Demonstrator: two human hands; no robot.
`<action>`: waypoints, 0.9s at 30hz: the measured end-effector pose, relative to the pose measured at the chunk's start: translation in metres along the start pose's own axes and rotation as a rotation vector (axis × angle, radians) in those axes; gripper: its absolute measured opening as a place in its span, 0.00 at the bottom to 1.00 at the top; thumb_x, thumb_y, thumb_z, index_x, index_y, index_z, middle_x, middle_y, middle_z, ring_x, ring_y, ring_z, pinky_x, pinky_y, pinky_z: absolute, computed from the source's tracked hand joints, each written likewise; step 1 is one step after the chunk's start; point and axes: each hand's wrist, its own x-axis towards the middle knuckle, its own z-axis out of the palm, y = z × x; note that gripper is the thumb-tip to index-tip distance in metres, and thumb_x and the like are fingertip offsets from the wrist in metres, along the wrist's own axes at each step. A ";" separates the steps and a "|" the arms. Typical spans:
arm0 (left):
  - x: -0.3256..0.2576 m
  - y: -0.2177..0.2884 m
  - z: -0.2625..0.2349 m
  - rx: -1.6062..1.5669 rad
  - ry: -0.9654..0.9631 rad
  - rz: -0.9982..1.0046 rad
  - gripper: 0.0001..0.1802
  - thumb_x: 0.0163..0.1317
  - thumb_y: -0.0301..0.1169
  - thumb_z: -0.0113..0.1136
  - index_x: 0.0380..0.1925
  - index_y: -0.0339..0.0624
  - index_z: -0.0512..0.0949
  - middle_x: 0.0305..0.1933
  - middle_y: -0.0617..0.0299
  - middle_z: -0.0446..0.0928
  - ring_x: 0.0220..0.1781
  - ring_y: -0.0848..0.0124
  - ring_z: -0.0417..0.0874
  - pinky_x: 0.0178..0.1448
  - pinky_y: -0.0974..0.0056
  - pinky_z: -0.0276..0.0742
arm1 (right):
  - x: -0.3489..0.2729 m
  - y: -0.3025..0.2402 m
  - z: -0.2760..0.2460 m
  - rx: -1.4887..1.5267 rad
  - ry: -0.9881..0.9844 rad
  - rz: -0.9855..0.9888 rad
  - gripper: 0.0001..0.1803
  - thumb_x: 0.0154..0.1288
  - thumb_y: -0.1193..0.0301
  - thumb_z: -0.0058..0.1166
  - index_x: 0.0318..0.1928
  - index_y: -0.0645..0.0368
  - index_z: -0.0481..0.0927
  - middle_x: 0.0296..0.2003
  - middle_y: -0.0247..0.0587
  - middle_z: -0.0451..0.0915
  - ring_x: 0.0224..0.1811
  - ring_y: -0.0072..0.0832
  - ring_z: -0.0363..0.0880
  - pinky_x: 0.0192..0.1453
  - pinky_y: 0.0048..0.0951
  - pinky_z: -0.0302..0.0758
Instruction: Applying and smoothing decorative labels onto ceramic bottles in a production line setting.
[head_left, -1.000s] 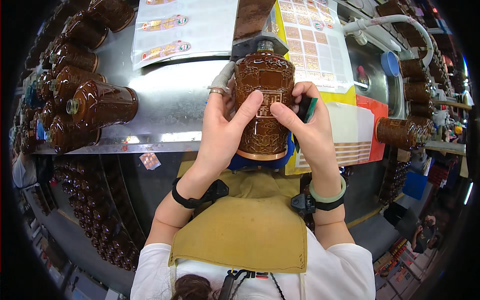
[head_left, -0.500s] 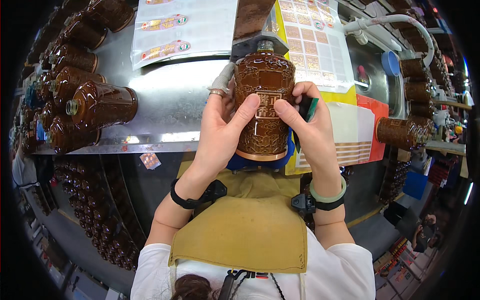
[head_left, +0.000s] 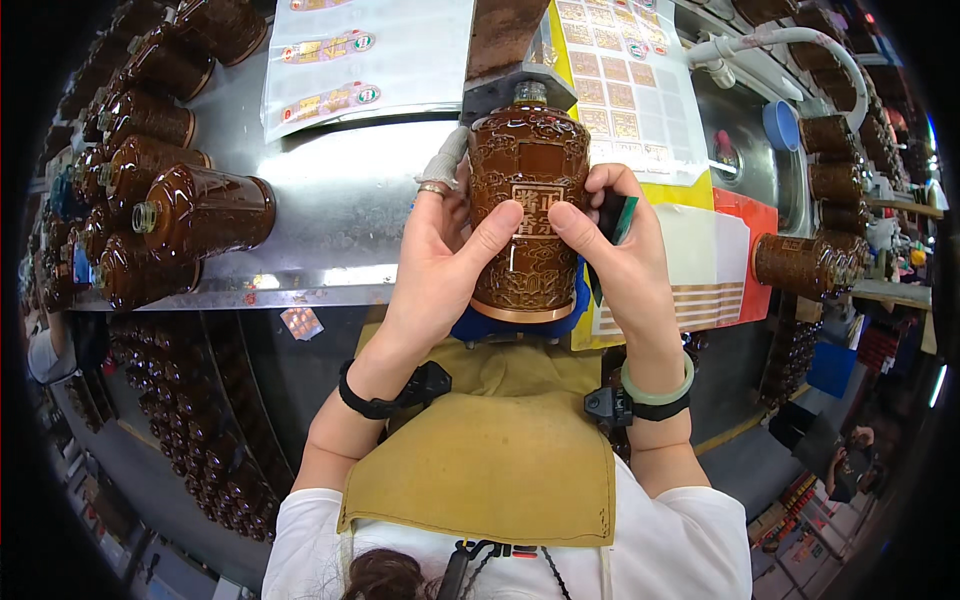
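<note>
A brown glazed bottle (head_left: 528, 272) with raised patterns lies between my hands, its clear threaded neck pointing away from me and its gold-rimmed base toward me. My left hand (head_left: 437, 238) is closed round its left side, a pale cover on one fingertip. My right hand (head_left: 628, 245) grips the other side. Both thumbs press on a gold-lettered square decal (head_left: 538, 200) on the bottle's front, hiding its lower corners. A flat dark scraper with a green face (head_left: 627, 217) is tucked in my right hand; its far part is hidden by the fingers.
Several brown bottles (head_left: 207, 208) crowd the metal bench (head_left: 335, 215) at left. Decal sheets (head_left: 365, 75) lie beyond, with another gold decal sheet (head_left: 625, 85) right of the bottle. A sink (head_left: 745, 125) with a blue cup (head_left: 780, 128) and a white pipe (head_left: 790, 38) stands farther right.
My thumbs have slid slightly toward the bottle's base over the decal, the left one more, uncovering a little more of the lettering. The bottle and scraper stay in place.
</note>
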 end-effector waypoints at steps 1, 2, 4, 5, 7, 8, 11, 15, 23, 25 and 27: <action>0.000 0.000 0.000 0.001 0.003 -0.003 0.43 0.71 0.28 0.64 0.78 0.31 0.51 0.74 0.47 0.65 0.74 0.62 0.70 0.77 0.57 0.67 | 0.000 0.000 0.000 0.009 -0.001 0.004 0.21 0.64 0.69 0.73 0.45 0.56 0.70 0.35 0.23 0.65 0.37 0.13 0.62 0.41 0.16 0.64; 0.000 0.000 0.000 0.001 0.003 -0.003 0.43 0.71 0.28 0.64 0.78 0.31 0.51 0.74 0.47 0.65 0.74 0.62 0.70 0.77 0.57 0.67 | 0.000 0.001 0.000 0.017 -0.003 0.008 0.21 0.64 0.69 0.73 0.45 0.56 0.70 0.36 0.23 0.65 0.37 0.13 0.62 0.41 0.16 0.64; 0.000 0.001 0.000 -0.011 0.002 -0.012 0.43 0.71 0.28 0.65 0.78 0.31 0.50 0.74 0.47 0.65 0.73 0.63 0.70 0.77 0.57 0.67 | 0.000 0.000 0.000 0.016 -0.006 0.012 0.20 0.64 0.69 0.73 0.45 0.56 0.70 0.36 0.23 0.65 0.37 0.13 0.62 0.41 0.16 0.64; 0.000 0.002 0.001 -0.011 0.003 -0.012 0.43 0.71 0.28 0.65 0.78 0.31 0.50 0.74 0.47 0.65 0.73 0.63 0.70 0.77 0.57 0.67 | 0.000 0.000 0.000 0.015 -0.010 0.015 0.20 0.64 0.69 0.72 0.45 0.56 0.70 0.36 0.23 0.65 0.37 0.13 0.62 0.41 0.16 0.64; 0.000 0.002 0.002 -0.024 0.011 -0.003 0.43 0.71 0.28 0.65 0.78 0.32 0.51 0.74 0.47 0.65 0.73 0.63 0.71 0.76 0.58 0.68 | 0.000 -0.001 0.000 0.009 -0.007 0.013 0.20 0.64 0.69 0.72 0.45 0.56 0.70 0.36 0.23 0.65 0.37 0.13 0.62 0.41 0.16 0.64; 0.000 0.002 0.002 -0.024 0.011 -0.003 0.43 0.71 0.28 0.65 0.78 0.32 0.51 0.74 0.47 0.65 0.73 0.63 0.71 0.76 0.58 0.68 | 0.000 -0.002 0.000 0.002 -0.003 0.010 0.20 0.64 0.69 0.73 0.45 0.56 0.70 0.35 0.23 0.65 0.37 0.13 0.62 0.41 0.16 0.64; 0.001 0.001 0.002 -0.016 0.013 -0.004 0.43 0.71 0.28 0.65 0.78 0.32 0.51 0.74 0.48 0.66 0.73 0.63 0.71 0.75 0.58 0.69 | 0.000 0.000 0.000 0.015 0.001 0.004 0.20 0.64 0.69 0.73 0.45 0.56 0.71 0.35 0.23 0.65 0.37 0.13 0.61 0.40 0.16 0.64; 0.000 0.003 0.002 -0.019 0.013 -0.007 0.43 0.71 0.28 0.65 0.78 0.33 0.51 0.74 0.48 0.66 0.73 0.63 0.71 0.75 0.58 0.69 | 0.001 -0.006 0.002 0.008 -0.002 0.005 0.20 0.65 0.68 0.72 0.44 0.56 0.71 0.35 0.23 0.65 0.36 0.13 0.61 0.40 0.16 0.63; 0.000 0.002 0.003 -0.002 0.024 0.006 0.43 0.70 0.28 0.66 0.77 0.32 0.53 0.72 0.49 0.68 0.72 0.64 0.72 0.75 0.58 0.69 | 0.004 -0.004 0.006 0.002 0.067 0.006 0.18 0.67 0.66 0.71 0.40 0.57 0.71 0.31 0.23 0.68 0.34 0.13 0.62 0.37 0.16 0.64; 0.000 0.005 0.003 -0.016 0.010 -0.005 0.42 0.70 0.28 0.66 0.77 0.32 0.53 0.72 0.49 0.68 0.72 0.64 0.71 0.75 0.58 0.68 | 0.004 -0.004 0.007 0.002 0.063 0.004 0.18 0.67 0.66 0.71 0.40 0.57 0.71 0.31 0.23 0.68 0.34 0.12 0.63 0.37 0.16 0.64; 0.000 0.002 0.003 -0.025 0.020 -0.001 0.42 0.70 0.28 0.66 0.77 0.32 0.53 0.72 0.49 0.68 0.72 0.64 0.71 0.75 0.58 0.68 | 0.004 -0.004 0.008 0.000 0.062 0.005 0.18 0.67 0.67 0.70 0.40 0.57 0.71 0.31 0.23 0.68 0.33 0.12 0.63 0.37 0.16 0.64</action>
